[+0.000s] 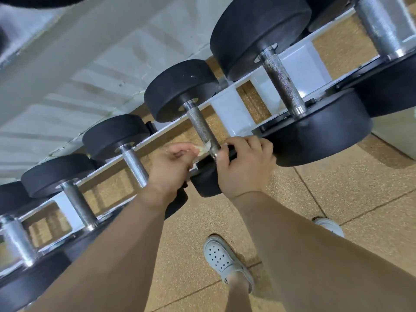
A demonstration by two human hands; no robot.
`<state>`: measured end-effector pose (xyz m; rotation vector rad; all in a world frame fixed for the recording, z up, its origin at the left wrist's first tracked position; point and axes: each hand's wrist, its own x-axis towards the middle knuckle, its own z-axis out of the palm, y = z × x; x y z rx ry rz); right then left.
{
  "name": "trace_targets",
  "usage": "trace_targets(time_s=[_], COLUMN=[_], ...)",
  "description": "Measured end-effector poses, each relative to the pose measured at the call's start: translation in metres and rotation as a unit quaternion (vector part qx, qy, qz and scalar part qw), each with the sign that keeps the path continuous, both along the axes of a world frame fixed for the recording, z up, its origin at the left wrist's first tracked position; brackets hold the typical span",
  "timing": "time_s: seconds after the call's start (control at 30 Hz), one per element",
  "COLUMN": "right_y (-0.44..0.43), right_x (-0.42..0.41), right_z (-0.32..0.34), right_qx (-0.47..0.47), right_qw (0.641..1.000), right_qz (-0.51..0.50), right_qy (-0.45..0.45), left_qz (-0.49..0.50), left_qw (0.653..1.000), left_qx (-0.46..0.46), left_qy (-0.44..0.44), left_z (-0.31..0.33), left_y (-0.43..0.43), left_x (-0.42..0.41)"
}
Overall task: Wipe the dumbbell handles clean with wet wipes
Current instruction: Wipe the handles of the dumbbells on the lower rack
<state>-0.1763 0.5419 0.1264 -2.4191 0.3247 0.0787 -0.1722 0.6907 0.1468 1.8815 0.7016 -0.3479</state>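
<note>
Several black dumbbells with knurled steel handles lie in a row on a white rack (234, 109). My left hand (171, 167) pinches a small crumpled wet wipe (203, 148) against the near end of the middle dumbbell's handle (201, 124). My right hand (243, 167) grips the near black head (207, 179) of that same dumbbell, with the thumb beside the handle's end. Much of that head is hidden under my hands.
A larger dumbbell (283, 84) sits right of the one I hold, smaller ones (134, 161) to its left. An upper white rack shelf (90, 52) overhangs the row. Below lies tan speckled rubber flooring (337, 188), with my grey clog (222, 260) on it.
</note>
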Motion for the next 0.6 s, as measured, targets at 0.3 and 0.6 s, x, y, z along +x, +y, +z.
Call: trace_targets(time_s=[0.3, 0.6], right_y=[0.013, 0.084], right_x=[0.021, 0.011], right_z=[0.059, 0.055], right_qx=[0.143, 0.138], right_qw=[0.942, 0.901], right_qz=[0.303, 0.367], right_qy=[0.024, 0.186], left_qz=[0.183, 0.242], left_qw=[0.946, 0.949], left_qx=[-0.258, -0.196], left_qy=[-0.071, -0.056], left_z=[0.034, 0.035], left_y=[0.014, 0.066], left_x=[-0.047, -0.088])
